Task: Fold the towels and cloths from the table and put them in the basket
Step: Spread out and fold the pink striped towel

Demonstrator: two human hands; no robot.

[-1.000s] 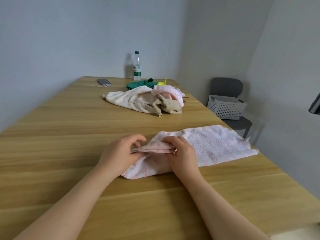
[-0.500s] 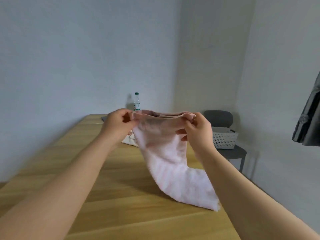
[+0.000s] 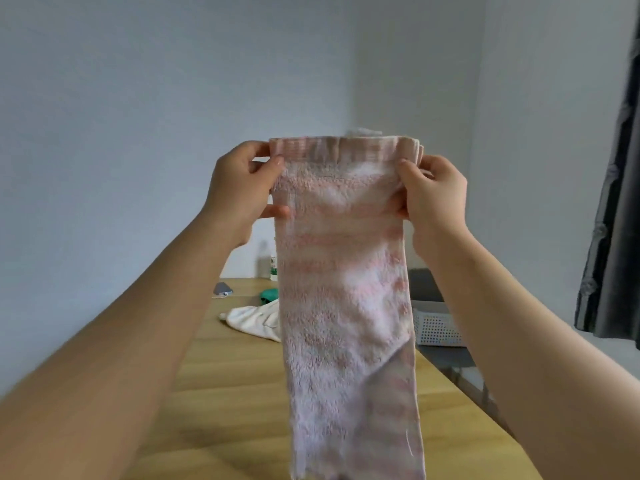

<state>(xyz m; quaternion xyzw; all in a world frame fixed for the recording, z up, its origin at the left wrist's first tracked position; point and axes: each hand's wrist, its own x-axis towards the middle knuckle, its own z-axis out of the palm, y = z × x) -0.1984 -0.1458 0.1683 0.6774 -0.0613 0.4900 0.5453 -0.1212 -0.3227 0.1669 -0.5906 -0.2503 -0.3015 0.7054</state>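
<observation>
Pink towel (image 3: 343, 289) hanging btwn left hand (image 3: 239, 188) & right hand (image 3: 433, 195), pinched at top corners

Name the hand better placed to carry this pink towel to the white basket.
Right, probably. The right hand pinches a top corner of the pink towel nearest the basket; the left hand would have to cross the towel.
</observation>
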